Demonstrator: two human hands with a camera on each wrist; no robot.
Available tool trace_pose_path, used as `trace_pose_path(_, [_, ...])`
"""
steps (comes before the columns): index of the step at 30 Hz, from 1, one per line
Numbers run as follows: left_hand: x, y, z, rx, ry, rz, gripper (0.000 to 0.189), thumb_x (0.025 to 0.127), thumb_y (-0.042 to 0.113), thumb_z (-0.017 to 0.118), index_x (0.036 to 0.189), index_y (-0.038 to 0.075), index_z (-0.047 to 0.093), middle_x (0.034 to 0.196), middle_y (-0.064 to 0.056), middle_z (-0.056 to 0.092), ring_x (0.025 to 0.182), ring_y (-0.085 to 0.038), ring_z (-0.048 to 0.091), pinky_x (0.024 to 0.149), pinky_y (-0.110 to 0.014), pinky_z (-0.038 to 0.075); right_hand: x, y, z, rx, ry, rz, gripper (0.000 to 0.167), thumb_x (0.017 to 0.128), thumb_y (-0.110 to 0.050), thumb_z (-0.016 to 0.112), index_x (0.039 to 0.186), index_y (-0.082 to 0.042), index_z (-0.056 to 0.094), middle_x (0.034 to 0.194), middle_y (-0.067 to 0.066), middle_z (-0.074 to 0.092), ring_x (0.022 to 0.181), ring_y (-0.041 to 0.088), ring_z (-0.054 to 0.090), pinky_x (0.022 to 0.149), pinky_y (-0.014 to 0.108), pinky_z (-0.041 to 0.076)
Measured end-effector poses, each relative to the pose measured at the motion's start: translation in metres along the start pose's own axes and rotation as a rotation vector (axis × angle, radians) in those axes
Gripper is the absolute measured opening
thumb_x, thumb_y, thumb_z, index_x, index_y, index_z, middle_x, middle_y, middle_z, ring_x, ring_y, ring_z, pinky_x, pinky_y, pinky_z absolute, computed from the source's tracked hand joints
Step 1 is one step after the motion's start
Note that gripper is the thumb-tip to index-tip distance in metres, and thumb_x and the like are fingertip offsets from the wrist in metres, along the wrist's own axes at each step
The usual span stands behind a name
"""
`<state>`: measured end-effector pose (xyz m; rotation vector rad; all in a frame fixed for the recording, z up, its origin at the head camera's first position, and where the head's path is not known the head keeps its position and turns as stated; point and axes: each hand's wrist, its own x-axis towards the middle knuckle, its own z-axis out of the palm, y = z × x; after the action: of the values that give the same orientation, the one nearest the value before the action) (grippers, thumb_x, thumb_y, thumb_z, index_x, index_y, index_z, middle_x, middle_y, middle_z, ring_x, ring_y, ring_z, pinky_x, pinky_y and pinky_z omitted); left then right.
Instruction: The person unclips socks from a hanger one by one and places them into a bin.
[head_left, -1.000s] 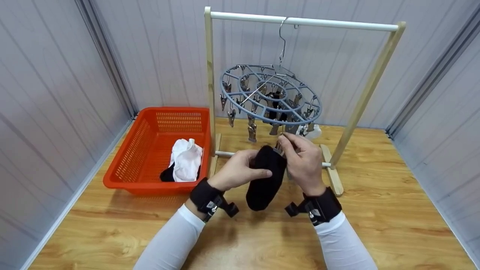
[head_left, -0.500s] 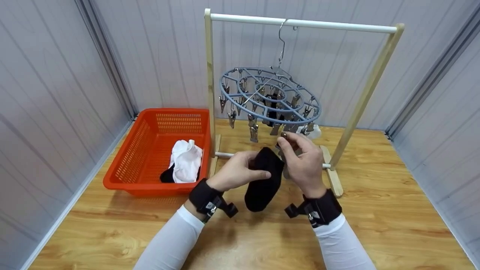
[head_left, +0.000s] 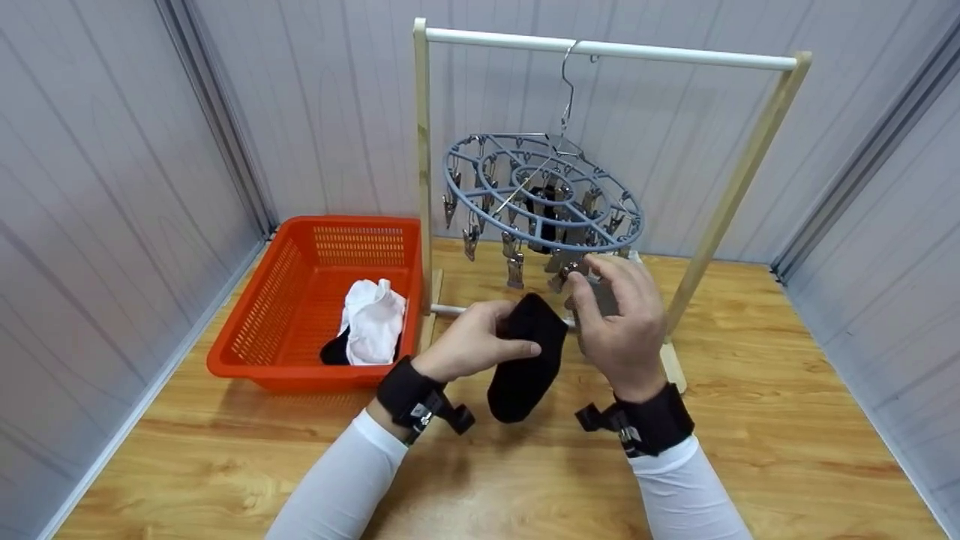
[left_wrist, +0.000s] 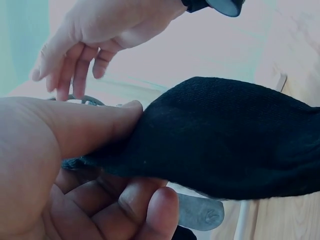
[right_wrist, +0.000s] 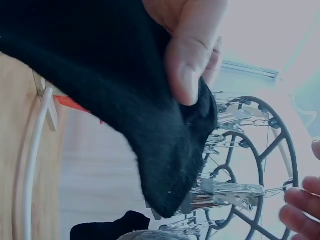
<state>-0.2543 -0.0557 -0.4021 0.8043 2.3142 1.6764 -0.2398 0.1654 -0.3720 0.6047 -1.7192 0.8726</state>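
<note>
My left hand [head_left: 480, 341] pinches a black sock [head_left: 529, 367] between thumb and fingers, below the front of a round grey clip hanger [head_left: 480, 210]. The sock's toe hangs toward me; its upper edge lies close to the hanging metal clips. In the right wrist view the thumb presses on the sock [right_wrist: 100, 75], and a metal clip [right_wrist: 230, 192] sits just behind its edge. My right hand [head_left: 626, 322] is raised beside the hanger with loosely bent fingers. In the left wrist view those fingers [left_wrist: 82, 70] are spread and hold nothing.
An orange basket [head_left: 259, 300] at left holds a white sock [head_left: 375, 322] and something black. The hanger hooks onto a white rail [head_left: 510, 39] of a wooden rack [head_left: 739, 187]. A black sock [head_left: 541, 225] and a grey sock [left_wrist: 200, 212] hang from it.
My right hand has let go of a clip it pinched at the sock's edge and moved slightly right. That clip now hangs apart from the sock. My left hand keeps its hold.
</note>
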Motion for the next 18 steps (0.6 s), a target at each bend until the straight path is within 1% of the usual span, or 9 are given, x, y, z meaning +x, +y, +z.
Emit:
trace_pose_path(1, [0.000, 0.000, 0.000, 0.003, 0.000, 0.000, 0.032, 0.098, 0.017, 0.087, 0.124, 0.003, 0.074, 0.106, -0.005, 0.081, 0.094, -0.019, 0.078, 0.083, -0.035, 0.065, 0.001, 0.000, -0.001, -0.004, 0.015, -0.014, 0.025, 0.098, -0.010, 0.082, 0.120, 0.002, 0.081, 0.117, 0.017, 0.080, 0.108, 0.037, 0.073, 0.105, 0.039, 0.052])
trace_pose_path(4, [-0.001, 0.001, 0.000, 0.016, 0.005, 0.002, 0.032, 0.098, 0.017, 0.087, 0.124, 0.003, 0.074, 0.106, -0.005, 0.081, 0.094, -0.019, 0.078, 0.083, -0.034, 0.064, 0.003, 0.000, -0.003, -0.042, 0.054, -0.047, 0.031, 0.098, -0.014, 0.080, 0.125, 0.002, 0.080, 0.125, 0.017, 0.079, 0.113, 0.038, 0.072, 0.107, 0.041, 0.051])
trace_pose_path(7, [-0.002, 0.001, -0.002, 0.030, 0.007, 0.010, 0.031, 0.098, 0.017, 0.087, 0.122, 0.003, 0.074, 0.106, -0.005, 0.081, 0.094, -0.018, 0.078, 0.083, -0.034, 0.064, 0.006, 0.002, -0.003, -0.090, 0.058, -0.052, 0.040, 0.097, -0.020, 0.079, 0.131, 0.002, 0.077, 0.135, 0.017, 0.076, 0.124, 0.039, 0.069, 0.113, 0.045, 0.049])
trace_pose_path(12, [-0.003, 0.005, -0.005, 0.044, 0.010, 0.022, 0.030, 0.097, 0.016, 0.087, 0.121, 0.003, 0.074, 0.104, -0.005, 0.080, 0.092, -0.017, 0.076, 0.082, -0.033, 0.063, 0.004, 0.009, -0.001, -0.150, -0.008, -0.026, 0.058, 0.099, -0.033, 0.078, 0.140, 0.007, 0.069, 0.147, 0.022, 0.068, 0.140, 0.042, 0.060, 0.123, 0.051, 0.042])
trace_pose_path(18, [-0.009, 0.015, -0.010, 0.113, -0.001, 0.037, 0.029, 0.098, 0.017, 0.086, 0.122, 0.005, 0.074, 0.106, -0.004, 0.079, 0.091, -0.017, 0.076, 0.081, -0.034, 0.064, -0.001, 0.016, -0.001, -0.192, -0.121, 0.023, 0.076, 0.103, -0.046, 0.073, 0.153, 0.008, 0.057, 0.161, 0.025, 0.056, 0.152, 0.043, 0.049, 0.129, 0.056, 0.033])
